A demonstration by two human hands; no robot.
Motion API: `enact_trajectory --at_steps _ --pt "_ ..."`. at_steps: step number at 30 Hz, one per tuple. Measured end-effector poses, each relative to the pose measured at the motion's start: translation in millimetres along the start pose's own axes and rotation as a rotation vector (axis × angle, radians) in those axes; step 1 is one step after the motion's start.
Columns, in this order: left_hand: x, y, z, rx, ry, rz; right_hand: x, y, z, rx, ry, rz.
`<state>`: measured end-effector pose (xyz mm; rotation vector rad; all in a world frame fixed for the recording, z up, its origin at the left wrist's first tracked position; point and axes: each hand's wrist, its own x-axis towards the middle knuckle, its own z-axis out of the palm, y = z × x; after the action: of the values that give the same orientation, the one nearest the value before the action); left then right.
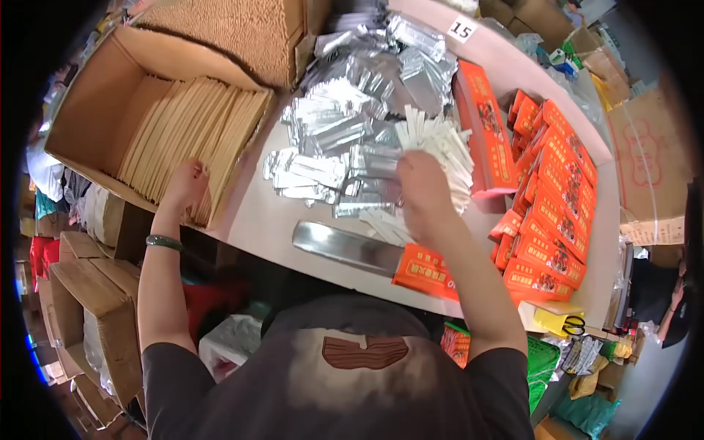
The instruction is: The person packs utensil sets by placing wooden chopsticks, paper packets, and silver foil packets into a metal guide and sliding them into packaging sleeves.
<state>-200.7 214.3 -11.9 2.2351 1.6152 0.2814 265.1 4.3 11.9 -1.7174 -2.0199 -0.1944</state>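
My left hand [186, 185] is over the front edge of an open cardboard box [88, 125], its fingers curled down at a row of long pale wooden chopsticks [187, 132]. Whether a chopstick is between them is hidden. My right hand [427, 187] bends down where a heap of shiny silver packets [330, 132] meets a bundle of narrow white paper-wrapped strips [447, 150]. Its fingers look closed, with their tips turned away from view. Just below it, a long polished metal piece [345, 248] lies beside orange printed sleeves [425, 271].
Several orange printed packets [554, 198] are stacked on the right of the table, beside a long orange box [485, 128]. Black-handled scissors [574, 325] lie at the near right corner. A brown textured box [227, 33] stands behind the chopstick box. Cartons [92, 315] are on the left.
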Motion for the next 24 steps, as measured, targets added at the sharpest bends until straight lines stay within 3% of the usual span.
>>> enact_trajectory --at_steps 5,9,11,14,18,21,24 --pt "5 7 -1 0.160 0.022 0.007 -2 21 -8 -0.056 -0.063 0.091" --pt "9 -5 6 0.244 0.072 0.025 4 30 -18 0.158 -0.009 0.337" --pt "9 -10 5 0.319 0.135 0.029 7 34 -28 0.173 0.042 0.358" --pt "-8 33 -22 0.284 0.224 -0.147 -2 34 -29 0.193 0.108 0.414" --pt "-28 40 -13 0.121 0.689 0.168 -9 38 -32 0.146 0.119 0.410" --pt "-67 103 13 -0.313 0.426 -0.053 -3 22 -50 0.306 0.168 0.551" --pt "-104 122 55 -0.531 0.303 0.116 -15 -22 -62 0.577 0.065 0.656"
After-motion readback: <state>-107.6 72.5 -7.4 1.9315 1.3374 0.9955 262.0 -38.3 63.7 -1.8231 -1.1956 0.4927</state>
